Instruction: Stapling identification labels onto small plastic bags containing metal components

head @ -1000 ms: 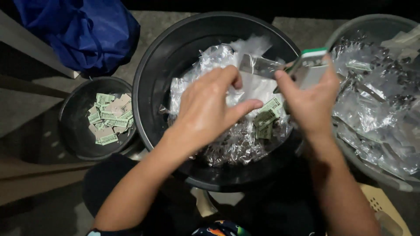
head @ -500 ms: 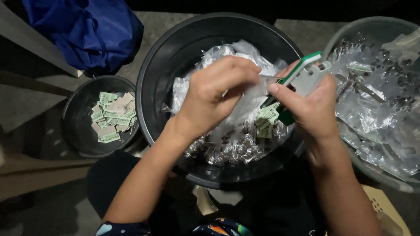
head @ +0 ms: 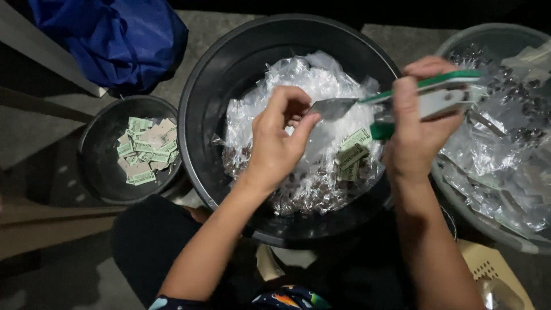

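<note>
1. Nearest the camera, the person's two bare forearms rose from the lower edge; a cream plastic basket (head: 493, 270) with small holes sat at the bottom right.
2. The left hand (head: 278, 143) hovered over the big black tub (head: 201, 103), its thumb and fingers pressed together, pinching the end of a small clear plastic bag (head: 333, 107).
3. The right hand (head: 416, 135) was closed around a green and white stapler (head: 442, 95), held level, with its nose touching the other end of that same bag. The bag therefore hung between the two hands, above the middle of the tub.
4. Under the hands, the tub held a heap of clear packets (head: 298, 172) with dark contents, and a few green paper slips (head: 353, 152) lay on top, just beside the right hand.
5. To the left, a small black bowl (head: 97, 172) held more green paper labels (head: 146, 149), well apart from both hands.
6. To the right, a grey tub (head: 505, 40) was filled with more crumpled clear bags (head: 505, 161).
7. Farthest back, at the upper left, a blue cloth bag (head: 109, 40) lay on the concrete floor (head: 40, 132).
</note>
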